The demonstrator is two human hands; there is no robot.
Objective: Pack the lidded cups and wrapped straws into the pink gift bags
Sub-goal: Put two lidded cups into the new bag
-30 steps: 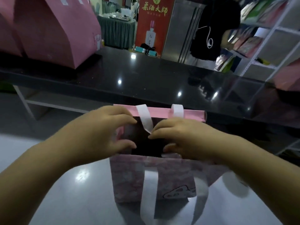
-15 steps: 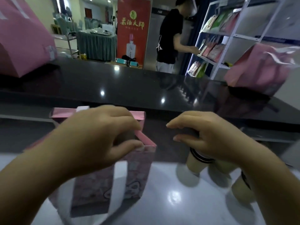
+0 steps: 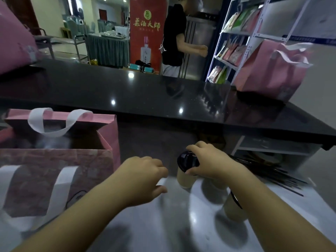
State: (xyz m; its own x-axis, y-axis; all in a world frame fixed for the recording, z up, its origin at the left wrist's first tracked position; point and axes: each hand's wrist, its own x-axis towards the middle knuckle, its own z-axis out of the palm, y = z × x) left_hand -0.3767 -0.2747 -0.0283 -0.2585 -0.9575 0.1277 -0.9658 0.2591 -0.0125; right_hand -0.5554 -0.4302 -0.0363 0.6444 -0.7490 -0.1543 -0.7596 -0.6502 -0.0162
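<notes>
Head view, from the left: a closed pink bag [image 3: 14, 42] stands on the black counter [image 3: 145, 95] at the far left edge. Below it, on the pale counter [image 3: 163, 226], stands the pink gift bag [image 3: 54, 179] with its mouth open and upright, one white handle [image 3: 52, 122] drooping into the opening and the other hanging down the near face. Nothing inside it can be made out; the interior is dark.

Just right of the bag's near corner hovers the left hand [image 3: 143, 177], apart from the bag, fingers loosely curled and holding nothing.

Next to it, the right hand [image 3: 209, 162] grips the lidded cup [image 3: 185, 171] from the right side, fingers and thumb wrapped round the black lid's rim. The cup is tan, tilted a little with its lid towards the camera; whether its base touches the pale counter I cannot tell. A second lidded cup [image 3: 231, 208] stands partly hidden under the right forearm.

Beyond that forearm, the wrapped straws [image 3: 269, 171] lie in a loose dark pile on the pale counter's right part.

Further back, a person in a black top [image 3: 172, 37] stands before a red banner [image 3: 147, 31] and a shelf rack [image 3: 236, 42]. Another pink bag [image 3: 269, 70] sits on the black counter's right end.
</notes>
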